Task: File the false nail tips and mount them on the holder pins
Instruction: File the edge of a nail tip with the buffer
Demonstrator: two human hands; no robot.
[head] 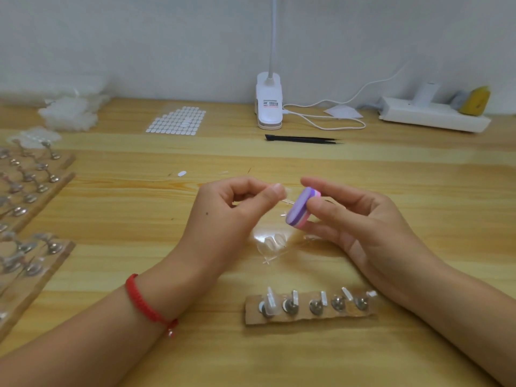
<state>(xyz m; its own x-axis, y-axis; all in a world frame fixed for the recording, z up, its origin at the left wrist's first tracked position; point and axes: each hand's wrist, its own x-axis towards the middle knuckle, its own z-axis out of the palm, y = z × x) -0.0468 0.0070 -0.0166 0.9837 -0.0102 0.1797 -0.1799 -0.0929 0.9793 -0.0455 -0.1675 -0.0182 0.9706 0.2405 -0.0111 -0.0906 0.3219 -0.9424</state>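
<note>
Filing appears to be the step in hand. The left hand [237,210] pinches a small clear nail tip [285,192] between thumb and forefinger, with the other fingers curled in. The right hand [363,222] grips a purple and pink file block [303,209] between thumb and fingers, its purple face turned toward the tip. Tip and block are held above the table [418,177], just beside each other. The tip is blurred, so it cannot be told whether they touch.

More clear tips [273,243] lie loose on the table, between the hands and the near holder strip [310,317]. That strip carries five pins. The leftmost pin [270,303] appears to hold a tip already, and the other four look unfilled.

Recommended practice:
- Pinch the tip well back, so the edge to be filed stands proud of the fingertips.
- Lay the block face flat against that edge.
- Use short, light strokes. The tip looks thin and springy, and heavy pressure could flick it out of the pinch.
- Work over the table centre, so a dropped tip lands among the others.

Also noted are black tweezers [304,139] far centre, a sheet of white pads [177,120] far left, and filled pin boards [28,191] along the left edge.
</note>
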